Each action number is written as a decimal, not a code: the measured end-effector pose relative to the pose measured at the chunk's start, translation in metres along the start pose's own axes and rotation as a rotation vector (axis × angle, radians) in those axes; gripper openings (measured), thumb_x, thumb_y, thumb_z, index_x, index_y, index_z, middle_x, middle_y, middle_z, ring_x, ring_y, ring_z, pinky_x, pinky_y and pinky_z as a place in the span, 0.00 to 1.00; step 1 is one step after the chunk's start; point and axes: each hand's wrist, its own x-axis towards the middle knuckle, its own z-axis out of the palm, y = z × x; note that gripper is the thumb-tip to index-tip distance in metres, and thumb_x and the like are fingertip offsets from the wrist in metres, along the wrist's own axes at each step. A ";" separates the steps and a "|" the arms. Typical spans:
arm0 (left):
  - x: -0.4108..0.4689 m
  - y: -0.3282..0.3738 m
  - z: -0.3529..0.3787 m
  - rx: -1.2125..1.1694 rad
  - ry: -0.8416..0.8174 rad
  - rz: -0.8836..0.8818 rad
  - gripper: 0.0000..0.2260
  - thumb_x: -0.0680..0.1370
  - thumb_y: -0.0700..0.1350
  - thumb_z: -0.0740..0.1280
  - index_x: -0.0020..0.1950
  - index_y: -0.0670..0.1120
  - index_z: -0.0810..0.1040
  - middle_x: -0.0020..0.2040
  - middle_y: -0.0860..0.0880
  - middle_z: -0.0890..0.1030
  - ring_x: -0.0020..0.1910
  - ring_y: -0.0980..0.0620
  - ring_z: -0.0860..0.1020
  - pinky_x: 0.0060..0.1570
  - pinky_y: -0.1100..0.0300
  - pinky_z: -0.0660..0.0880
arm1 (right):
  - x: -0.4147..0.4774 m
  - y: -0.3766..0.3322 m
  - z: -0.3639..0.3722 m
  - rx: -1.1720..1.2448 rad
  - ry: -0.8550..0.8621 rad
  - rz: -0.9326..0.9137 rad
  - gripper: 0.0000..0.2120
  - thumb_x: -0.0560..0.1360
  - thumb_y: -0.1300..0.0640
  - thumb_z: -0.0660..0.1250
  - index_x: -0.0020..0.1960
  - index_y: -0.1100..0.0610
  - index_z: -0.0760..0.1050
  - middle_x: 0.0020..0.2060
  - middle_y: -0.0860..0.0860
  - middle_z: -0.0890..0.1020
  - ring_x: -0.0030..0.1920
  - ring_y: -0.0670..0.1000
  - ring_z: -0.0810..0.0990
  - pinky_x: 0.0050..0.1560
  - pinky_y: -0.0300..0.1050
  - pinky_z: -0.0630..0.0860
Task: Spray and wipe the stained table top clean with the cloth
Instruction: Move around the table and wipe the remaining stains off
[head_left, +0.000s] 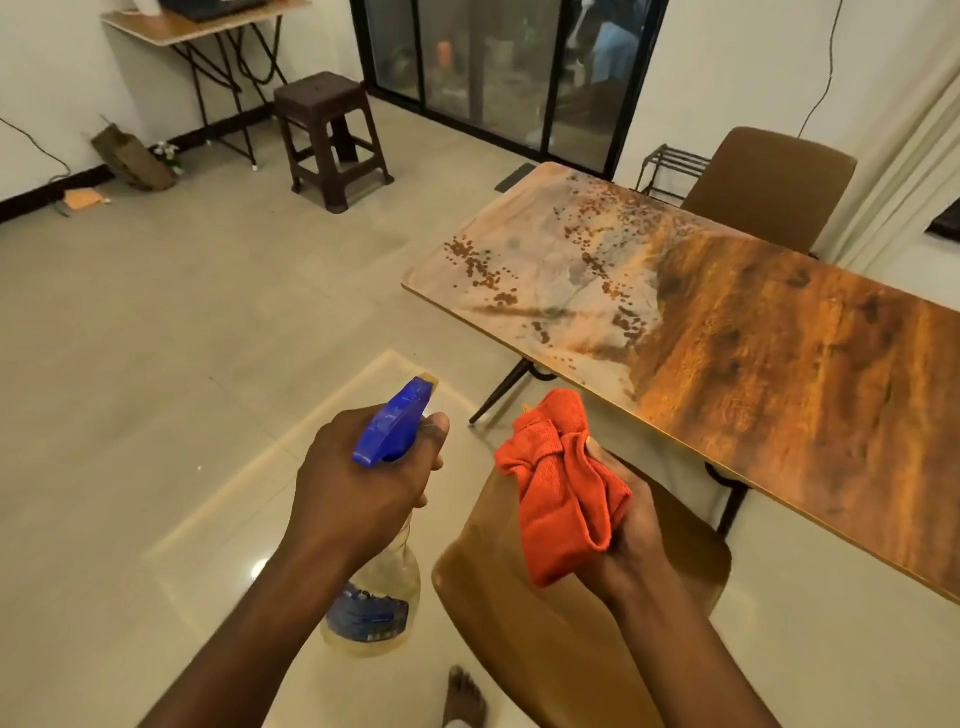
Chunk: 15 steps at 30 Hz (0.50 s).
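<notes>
The wooden table top (779, 374) stretches from the centre to the right edge. Its far left end carries a pale smeared stain (561, 275) dotted with brown spots. My left hand (358, 483) grips a clear spray bottle (382, 587) with a blue trigger head, its nozzle aimed forward and up, short of the table. My right hand (631, 535) holds a bunched orange cloth (563, 493) just in front of the table's near edge, above a chair.
A brown chair (519, 613) stands under my hands, and another chair (774, 187) sits behind the table. A dark plastic stool (330, 130) is on the tiled floor at the back, near a wall shelf (202, 26) and glass sliding doors (498, 67). My bare foot (465, 696) shows at the bottom.
</notes>
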 end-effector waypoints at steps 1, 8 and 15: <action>0.015 0.001 -0.004 0.008 -0.012 -0.004 0.17 0.81 0.58 0.72 0.49 0.44 0.87 0.29 0.55 0.83 0.30 0.53 0.85 0.39 0.63 0.75 | 0.010 0.001 0.007 0.012 0.014 -0.014 0.25 0.83 0.52 0.65 0.77 0.61 0.76 0.74 0.64 0.79 0.73 0.65 0.76 0.84 0.65 0.60; 0.107 0.000 -0.027 0.044 -0.116 0.035 0.15 0.81 0.57 0.71 0.49 0.45 0.87 0.37 0.50 0.88 0.33 0.49 0.87 0.48 0.51 0.83 | 0.061 0.018 0.044 0.139 0.095 -0.106 0.20 0.85 0.53 0.63 0.69 0.63 0.83 0.71 0.64 0.81 0.61 0.63 0.84 0.80 0.64 0.66; 0.221 -0.015 -0.050 0.035 -0.300 0.117 0.13 0.81 0.58 0.72 0.43 0.50 0.86 0.37 0.59 0.89 0.30 0.55 0.87 0.42 0.55 0.79 | 0.132 0.045 0.090 0.226 0.169 -0.272 0.22 0.85 0.55 0.63 0.75 0.63 0.78 0.72 0.63 0.81 0.64 0.64 0.82 0.82 0.63 0.64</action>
